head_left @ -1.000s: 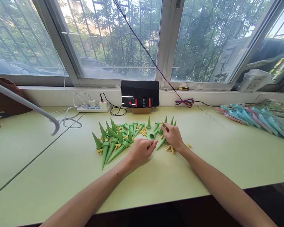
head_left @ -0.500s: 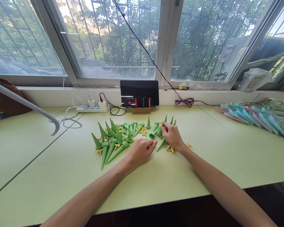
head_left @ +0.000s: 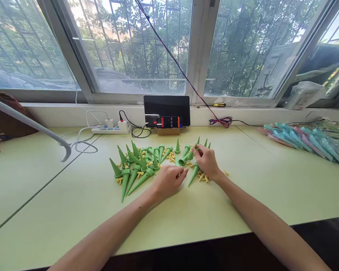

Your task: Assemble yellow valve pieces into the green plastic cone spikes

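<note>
My right hand (head_left: pixel 206 161) is closed in a pinch among the green plastic watering spikes; its fingertips are at the narrow end of a tilted spike (head_left: pixel 190 155). Below that hand another spike (head_left: pixel 194 175) lies with its point toward me, beside small yellow plastic fittings (head_left: pixel 205 177). My left hand (head_left: pixel 171 180) rests on the table with curled fingers, and what is inside them is hidden. Left of it sits a cluster of spikes (head_left: pixel 134 171), some upright and some lying, mixed with yellow fittings. One spike (head_left: pixel 177 146) stands upright between both hands, farther back.
A phone (head_left: pixel 168 122) leans on a dark tablet (head_left: pixel 166 105) at the back of the table (head_left: pixel 228 214). A power strip (head_left: pixel 111 130) with cables is at back left, beneath a white curved bar (head_left: pixel 34 124). Bagged teal and pink items (head_left: pixel 302 141) lie at right.
The spike lying under my right hand has shifted slightly toward me. A spike at the right fingertips now leans more. My left hand has hardly moved.
</note>
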Demonstrator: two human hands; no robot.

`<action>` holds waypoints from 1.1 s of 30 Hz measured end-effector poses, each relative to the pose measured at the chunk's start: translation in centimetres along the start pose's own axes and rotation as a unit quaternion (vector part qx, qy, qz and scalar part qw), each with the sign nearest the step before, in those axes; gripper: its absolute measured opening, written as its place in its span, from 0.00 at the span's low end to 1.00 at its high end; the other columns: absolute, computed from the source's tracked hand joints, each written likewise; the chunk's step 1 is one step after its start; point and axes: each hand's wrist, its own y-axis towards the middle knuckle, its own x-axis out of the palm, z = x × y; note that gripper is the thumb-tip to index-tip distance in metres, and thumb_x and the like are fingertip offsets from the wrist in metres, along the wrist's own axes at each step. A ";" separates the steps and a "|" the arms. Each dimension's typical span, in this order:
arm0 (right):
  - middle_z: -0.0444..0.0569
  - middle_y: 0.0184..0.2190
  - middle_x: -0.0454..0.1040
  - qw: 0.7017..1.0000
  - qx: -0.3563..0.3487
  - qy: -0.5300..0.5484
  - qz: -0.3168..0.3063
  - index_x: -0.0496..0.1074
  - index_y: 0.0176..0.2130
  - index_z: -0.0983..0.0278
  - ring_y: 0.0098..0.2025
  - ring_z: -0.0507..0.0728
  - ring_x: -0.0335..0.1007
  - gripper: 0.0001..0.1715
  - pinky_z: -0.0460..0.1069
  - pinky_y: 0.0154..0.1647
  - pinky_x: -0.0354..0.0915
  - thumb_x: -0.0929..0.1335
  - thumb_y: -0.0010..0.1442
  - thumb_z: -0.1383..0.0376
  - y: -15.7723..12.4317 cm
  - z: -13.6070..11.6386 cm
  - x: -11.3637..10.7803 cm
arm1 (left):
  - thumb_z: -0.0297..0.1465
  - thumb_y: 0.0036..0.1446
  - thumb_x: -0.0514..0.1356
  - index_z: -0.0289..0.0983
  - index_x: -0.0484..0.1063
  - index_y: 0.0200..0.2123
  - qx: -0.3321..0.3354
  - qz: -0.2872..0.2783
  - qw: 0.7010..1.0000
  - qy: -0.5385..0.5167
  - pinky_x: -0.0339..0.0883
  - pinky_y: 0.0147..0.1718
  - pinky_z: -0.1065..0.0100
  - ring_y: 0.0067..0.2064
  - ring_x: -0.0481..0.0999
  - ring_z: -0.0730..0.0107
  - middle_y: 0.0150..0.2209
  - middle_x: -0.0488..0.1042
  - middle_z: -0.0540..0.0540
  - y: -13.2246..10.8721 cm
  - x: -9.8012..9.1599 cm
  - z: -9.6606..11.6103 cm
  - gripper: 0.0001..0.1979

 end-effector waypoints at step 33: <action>0.40 0.17 0.66 0.998 0.044 -0.034 -0.017 0.75 0.45 0.67 0.20 0.53 0.61 0.18 0.47 0.27 0.57 0.63 0.66 0.59 0.0 0.6 0.1 | 0.37 0.67 0.50 0.37 0.53 0.18 -0.028 -0.046 0.999 0.001 0.43 0.27 0.66 0.21 0.48 0.75 0.16 0.54 0.53 0.1 -0.1 0.3 0.24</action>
